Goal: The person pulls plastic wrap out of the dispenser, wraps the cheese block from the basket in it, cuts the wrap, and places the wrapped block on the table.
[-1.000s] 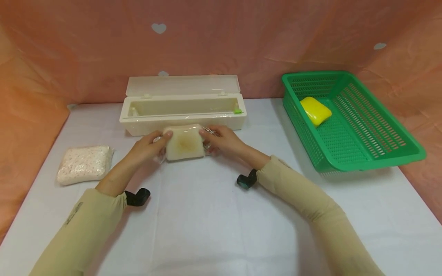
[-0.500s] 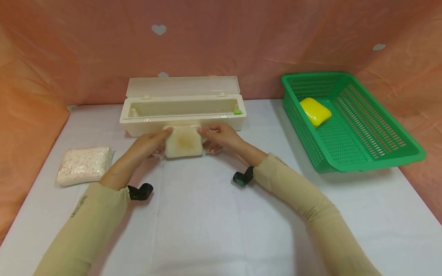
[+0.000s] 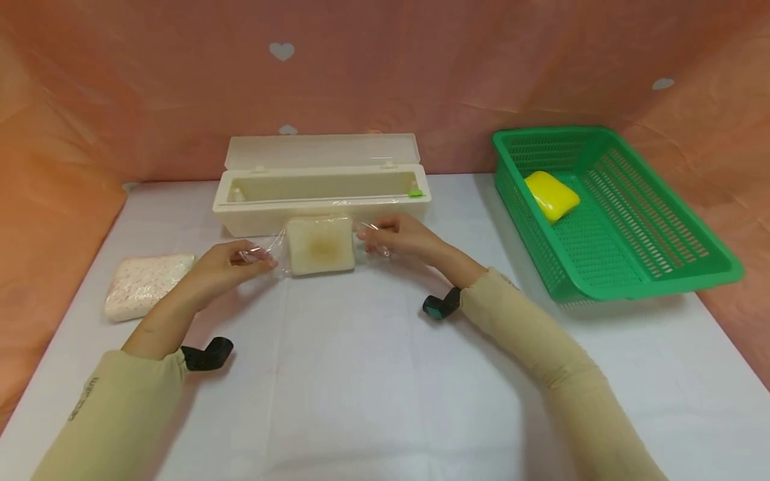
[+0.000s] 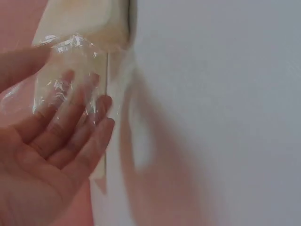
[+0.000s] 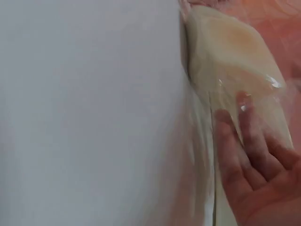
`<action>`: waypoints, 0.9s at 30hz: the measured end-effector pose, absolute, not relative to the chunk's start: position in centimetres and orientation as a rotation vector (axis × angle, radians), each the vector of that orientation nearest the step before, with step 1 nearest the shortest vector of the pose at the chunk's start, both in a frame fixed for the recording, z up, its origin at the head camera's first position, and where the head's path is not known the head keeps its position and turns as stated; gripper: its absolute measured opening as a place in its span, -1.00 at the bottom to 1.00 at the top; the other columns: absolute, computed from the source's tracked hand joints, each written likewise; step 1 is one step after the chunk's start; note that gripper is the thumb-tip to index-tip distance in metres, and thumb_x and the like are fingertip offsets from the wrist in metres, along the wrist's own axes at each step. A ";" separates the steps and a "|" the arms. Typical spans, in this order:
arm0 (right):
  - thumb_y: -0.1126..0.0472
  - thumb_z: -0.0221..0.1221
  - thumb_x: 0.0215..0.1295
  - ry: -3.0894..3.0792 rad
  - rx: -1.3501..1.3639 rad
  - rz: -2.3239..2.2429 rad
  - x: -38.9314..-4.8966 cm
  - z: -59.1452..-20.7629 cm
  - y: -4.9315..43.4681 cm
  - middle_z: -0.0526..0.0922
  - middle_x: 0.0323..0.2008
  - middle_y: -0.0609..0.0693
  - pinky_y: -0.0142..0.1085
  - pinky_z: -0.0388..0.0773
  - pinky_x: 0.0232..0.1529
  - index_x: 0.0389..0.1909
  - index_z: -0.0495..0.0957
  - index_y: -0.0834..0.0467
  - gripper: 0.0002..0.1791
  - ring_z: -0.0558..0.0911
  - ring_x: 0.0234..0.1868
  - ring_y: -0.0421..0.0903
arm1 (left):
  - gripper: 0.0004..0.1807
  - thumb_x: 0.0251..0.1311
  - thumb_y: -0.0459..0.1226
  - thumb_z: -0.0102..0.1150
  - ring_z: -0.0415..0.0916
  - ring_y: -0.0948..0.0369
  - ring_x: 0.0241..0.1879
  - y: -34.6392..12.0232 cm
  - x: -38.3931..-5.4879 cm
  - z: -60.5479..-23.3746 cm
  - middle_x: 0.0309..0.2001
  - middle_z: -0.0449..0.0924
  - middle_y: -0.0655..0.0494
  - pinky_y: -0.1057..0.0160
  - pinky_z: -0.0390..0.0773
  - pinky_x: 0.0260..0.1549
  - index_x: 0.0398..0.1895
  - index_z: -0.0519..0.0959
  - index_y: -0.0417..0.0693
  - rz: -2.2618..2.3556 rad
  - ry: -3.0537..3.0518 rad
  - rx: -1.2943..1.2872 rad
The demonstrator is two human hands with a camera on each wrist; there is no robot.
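A pale bread-like block (image 3: pixel 321 246) with a browned middle lies against the front of the long white cling film dispenser (image 3: pixel 325 217). Clear cling film (image 4: pixel 75 44) spreads out past both of its sides. At the left side, my left hand (image 3: pixel 225 270) has its fingers loosely extended under the film, with the thumb apart from them in the left wrist view. On the right, my right hand (image 3: pixel 409 239) touches the film flap there, its fingers extended behind the film in the right wrist view. The dispenser's lid (image 3: pixel 321 150) stands raised; a green slider (image 3: pixel 416 193) sits at its right end.
A wrapped, red-speckled white block (image 3: pixel 141 284) lies on the table at the left, partly behind my left forearm. At the right stands a green perforated basket (image 3: pixel 656 287) holding a yellow wrapped block (image 3: pixel 550 195). A pink-orange curtain (image 3: pixel 457 73) borders the back.
Both hands have moved outward from the bread-like block's edges, the left one farther. Film that was bunched at its sides now spreads out toward the hands. The block has hardly moved.
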State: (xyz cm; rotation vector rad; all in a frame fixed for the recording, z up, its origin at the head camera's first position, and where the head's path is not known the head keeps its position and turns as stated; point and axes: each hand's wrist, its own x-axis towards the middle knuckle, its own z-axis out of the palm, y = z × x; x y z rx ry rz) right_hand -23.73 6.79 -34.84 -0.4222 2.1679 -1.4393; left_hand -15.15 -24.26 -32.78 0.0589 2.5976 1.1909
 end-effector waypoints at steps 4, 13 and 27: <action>0.20 0.23 0.26 2.095 -0.456 -1.483 -23.8 -35.0 8.2 0.69 -0.44 -0.06 -0.41 0.53 -0.28 -0.09 0.54 0.29 -0.71 0.62 -0.37 -0.24 | -0.54 0.42 -0.17 -0.08 0.49 0.61 -0.31 -25.1 -14.9 -33.4 -0.32 0.67 0.34 0.56 0.49 -0.22 0.09 0.42 -0.48 1.415 2.539 0.028; 0.26 -0.06 0.49 2.057 -0.345 -1.648 -23.4 -35.7 8.8 0.67 -0.51 0.04 -0.28 0.68 -0.35 -0.18 0.38 0.35 -0.81 0.68 -0.49 -0.17 | -0.43 0.48 -0.04 -0.26 0.50 0.54 -0.49 -24.8 -15.4 -33.9 -0.56 0.54 0.47 0.47 0.53 -0.42 -0.07 0.44 -0.47 1.407 2.516 -0.160; 0.05 -0.09 0.51 2.353 -0.217 -1.504 -23.7 -35.2 8.5 0.59 -0.73 -0.01 -0.35 0.59 -0.62 -0.41 0.40 0.26 -0.61 0.60 -0.73 -0.19 | -0.45 0.45 -0.04 -0.29 0.58 0.40 -0.69 -24.7 -17.7 -32.8 -0.76 0.54 0.33 0.44 0.56 -0.59 -0.71 0.43 0.00 1.483 2.150 -0.476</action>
